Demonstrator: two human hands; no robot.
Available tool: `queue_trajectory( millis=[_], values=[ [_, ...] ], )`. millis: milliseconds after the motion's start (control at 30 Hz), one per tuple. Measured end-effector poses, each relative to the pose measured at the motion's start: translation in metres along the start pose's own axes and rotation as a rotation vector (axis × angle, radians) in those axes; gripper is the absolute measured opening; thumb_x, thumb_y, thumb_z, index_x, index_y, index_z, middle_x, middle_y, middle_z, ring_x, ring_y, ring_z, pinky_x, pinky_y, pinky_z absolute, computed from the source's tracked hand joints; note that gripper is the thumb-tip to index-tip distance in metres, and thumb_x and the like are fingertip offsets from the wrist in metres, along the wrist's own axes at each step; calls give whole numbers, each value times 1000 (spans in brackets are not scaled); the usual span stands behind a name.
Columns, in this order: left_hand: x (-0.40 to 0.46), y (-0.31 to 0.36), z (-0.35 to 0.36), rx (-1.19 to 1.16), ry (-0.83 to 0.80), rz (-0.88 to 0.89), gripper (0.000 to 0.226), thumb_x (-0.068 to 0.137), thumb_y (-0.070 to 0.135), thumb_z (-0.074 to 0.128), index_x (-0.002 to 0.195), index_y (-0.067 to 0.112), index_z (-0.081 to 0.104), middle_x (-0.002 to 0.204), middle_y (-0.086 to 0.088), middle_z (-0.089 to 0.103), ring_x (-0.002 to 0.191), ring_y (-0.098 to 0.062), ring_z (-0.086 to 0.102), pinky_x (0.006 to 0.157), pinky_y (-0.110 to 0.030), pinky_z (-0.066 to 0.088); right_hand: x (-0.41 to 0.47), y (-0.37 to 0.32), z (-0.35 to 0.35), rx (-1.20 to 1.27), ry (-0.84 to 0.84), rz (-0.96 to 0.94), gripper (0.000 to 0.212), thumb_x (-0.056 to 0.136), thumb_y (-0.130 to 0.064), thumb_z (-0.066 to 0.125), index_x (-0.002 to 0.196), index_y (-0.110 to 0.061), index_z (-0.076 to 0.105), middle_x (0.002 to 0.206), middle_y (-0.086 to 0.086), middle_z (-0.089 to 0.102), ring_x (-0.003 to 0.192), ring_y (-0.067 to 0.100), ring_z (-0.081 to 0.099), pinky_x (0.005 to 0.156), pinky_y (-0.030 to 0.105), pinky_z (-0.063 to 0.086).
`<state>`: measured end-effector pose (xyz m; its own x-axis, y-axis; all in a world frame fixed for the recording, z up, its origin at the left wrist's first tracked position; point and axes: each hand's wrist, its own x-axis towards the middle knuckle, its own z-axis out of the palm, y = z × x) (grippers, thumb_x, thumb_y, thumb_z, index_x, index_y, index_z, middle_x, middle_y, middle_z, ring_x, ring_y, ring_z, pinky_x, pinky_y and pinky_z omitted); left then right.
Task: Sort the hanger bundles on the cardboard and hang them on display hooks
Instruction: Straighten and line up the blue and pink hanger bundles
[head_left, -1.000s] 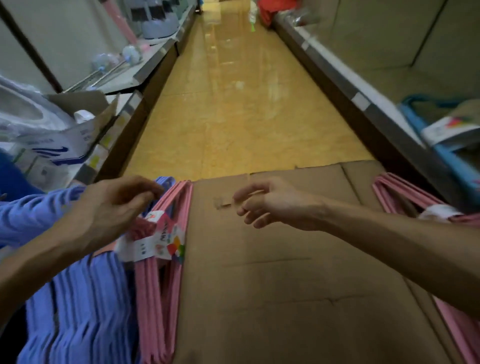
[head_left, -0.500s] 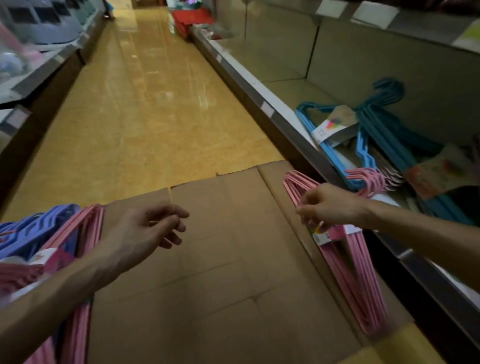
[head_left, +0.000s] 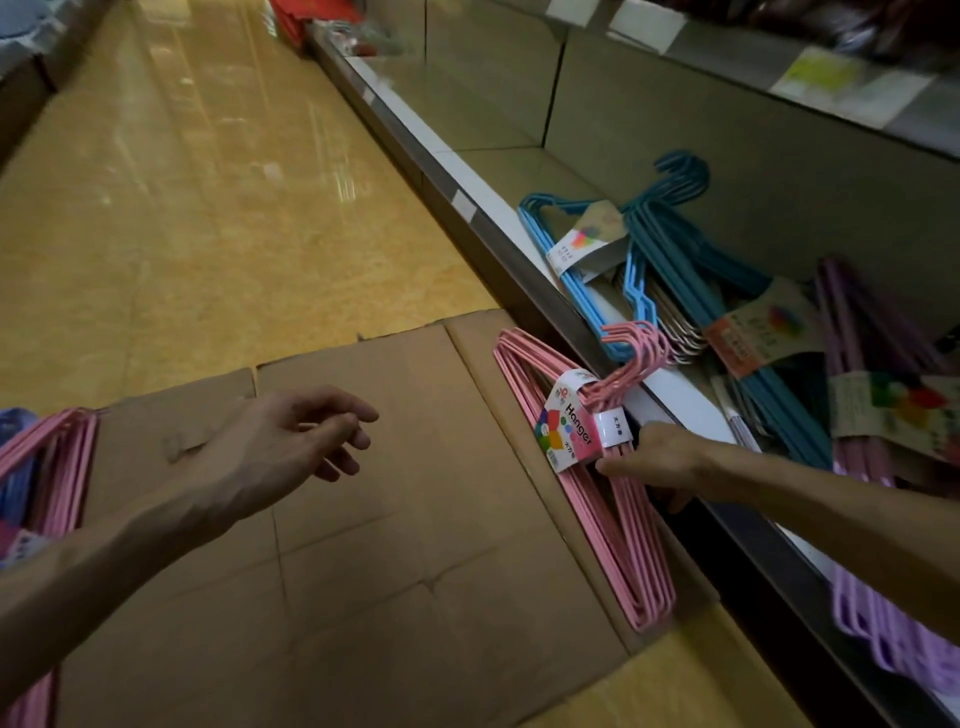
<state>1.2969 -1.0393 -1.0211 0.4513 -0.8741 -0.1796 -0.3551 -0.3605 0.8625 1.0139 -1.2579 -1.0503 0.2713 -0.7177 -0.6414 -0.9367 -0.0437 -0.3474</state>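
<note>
Our right hand (head_left: 657, 460) is the nearer one: it reaches left across the cardboard's right edge and its fingers (head_left: 615, 467) close on the wires of the pink wire hanger bundle with the white "Hanger" paper sleeve (head_left: 597, 499), just below that sleeve. This bundle lies along the right flap of the flattened brown cardboard sheet (head_left: 363, 545) on the floor. Its long axis runs from far-left to near-right, roughly parallel to the shelf edge, and its hooks (head_left: 641, 345) curl up over the lip of the low grey store shelf (head_left: 519, 171) on the far side. So the thing to lift sits directly under and just left of our right hand, and we judge the coming move to be a pull up and away from the shelf lip so the hooks come free.

Our left hand (head_left: 291, 447) hovers over the middle of the cardboard, fingers loosely curled, holding nothing, well apart from that bundle.

Counting what we can see: one pink bundle by the right hand. A second pink bundle (head_left: 62, 467) lies at the left edge, with a blue bundle (head_left: 15, 467) partly cut off beside it. On the shelf we count two blue sleeved bundles (head_left: 675, 249) and at least one lilac bundle (head_left: 872, 364), with more lilac hangers blurred at the lower right; we cannot tell their number. No display hooks are in view.
</note>
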Motion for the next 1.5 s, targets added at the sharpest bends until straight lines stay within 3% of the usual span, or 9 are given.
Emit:
queue_trajectory(
  millis=[233, 333, 800, 933, 1033, 1133, 1233, 1367, 1500],
  values=[
    [-2, 19, 4, -52, 2, 0, 22, 101, 14, 49, 100, 20, 71, 86, -2, 72, 77, -18, 72, 72, -34, 60, 23, 14, 32, 431, 40, -16, 39, 86, -16, 74, 121, -10, 60, 106, 10, 66, 94, 24, 64, 79, 37, 53],
    [1, 21, 7, -73, 1, 6, 22, 101, 14, 50, 99, 20, 71, 84, -1, 73, 78, -20, 73, 72, -35, 60, 30, 15, 36, 529, 104, -20, 43, 81, -15, 79, 120, -10, 62, 108, 11, 68, 96, 27, 66, 92, 45, 55],
    [4, 35, 19, -46, -31, 58, 19, 101, 15, 52, 101, 22, 70, 88, 0, 72, 78, -16, 72, 74, -35, 61, 4, -20, 51, 454, 356, -204, 22, 84, -27, 73, 88, -7, 63, 87, 17, 71, 79, 34, 71, 74, 50, 61],
    [1, 41, 13, -24, -3, 87, 17, 96, 24, 60, 113, 26, 64, 98, 3, 71, 87, -12, 71, 81, -33, 59, -16, -44, 59, 397, 304, -321, 19, 81, -33, 75, 89, -22, 61, 84, 0, 70, 76, 21, 71, 73, 40, 62],
    [2, 47, 7, -87, 51, 107, 61, 89, 32, 69, 142, 29, 40, 105, 5, 70, 95, -10, 69, 83, -29, 56, -33, -68, 71, 376, 204, -410, 19, 82, -34, 76, 86, -27, 59, 82, -7, 69, 75, 15, 70, 65, 31, 61],
    [1, 54, 1, -120, 50, 138, 88, 84, 34, 74, 152, 40, 18, 116, 3, 69, 102, -8, 67, 79, -20, 50, -45, -91, 92, 337, 138, -453, 22, 81, -36, 77, 84, -26, 58, 89, 0, 70, 81, 21, 71, 76, 42, 61],
    [-2, 53, -5, -98, 65, 145, 99, 81, 34, 78, 151, 49, 9, 132, -8, 62, 115, -16, 63, 96, -36, 51, -57, -113, 114, 329, 84, -515, 23, 79, -37, 75, 92, -20, 65, 91, 7, 72, 84, 26, 71, 76, 49, 59],
    [-8, 44, -17, -2, 153, 164, 94, 80, 37, 79, 149, 48, 16, 153, 1, 40, 125, -17, 56, 105, -36, 47, -69, -144, 141, 371, 25, -561, 24, 74, -36, 75, 85, -16, 68, 86, 6, 74, 80, 24, 71, 71, 44, 58],
    [-10, 31, -45, -43, 287, 156, 63, 84, 27, 74, 137, 42, 44, 121, 5, 66, 106, -9, 67, 97, -38, 54, -80, -174, 164, 526, -135, -587, 24, 75, -29, 78, 88, -11, 69, 76, 7, 70, 66, 17, 63, 61, 33, 54]
  ],
)
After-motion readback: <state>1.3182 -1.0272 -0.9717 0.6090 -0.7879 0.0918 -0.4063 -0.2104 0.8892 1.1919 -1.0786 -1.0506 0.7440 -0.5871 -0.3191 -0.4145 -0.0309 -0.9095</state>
